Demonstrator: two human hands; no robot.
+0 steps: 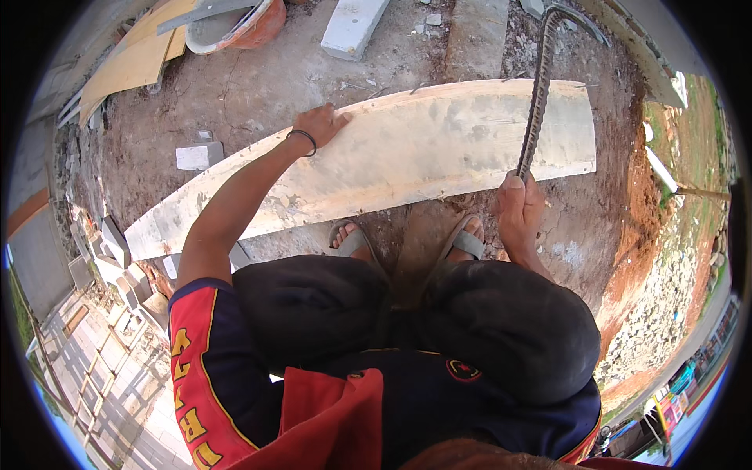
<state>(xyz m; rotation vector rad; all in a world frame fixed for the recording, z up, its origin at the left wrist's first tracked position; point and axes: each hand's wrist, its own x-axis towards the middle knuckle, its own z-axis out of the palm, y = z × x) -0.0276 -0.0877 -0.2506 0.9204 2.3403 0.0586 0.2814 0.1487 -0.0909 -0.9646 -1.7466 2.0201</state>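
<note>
I am crouched over a long pale wooden plank (407, 157) that lies across the dirt in front of my sandalled feet. My left hand (319, 124) rests flat on the plank's far edge, fingers spread, a dark band on the wrist. My right hand (518, 205) is closed around the lower end of a ribbed steel bar (537, 94) with a hooked top. The bar stands slanted over the right part of the plank.
An orange bucket (239, 27) and yellow boards (133, 63) lie at the back left. Grey concrete blocks (352, 25) lie behind the plank, a smaller one (198, 155) to its left. Red earth slopes down on the right.
</note>
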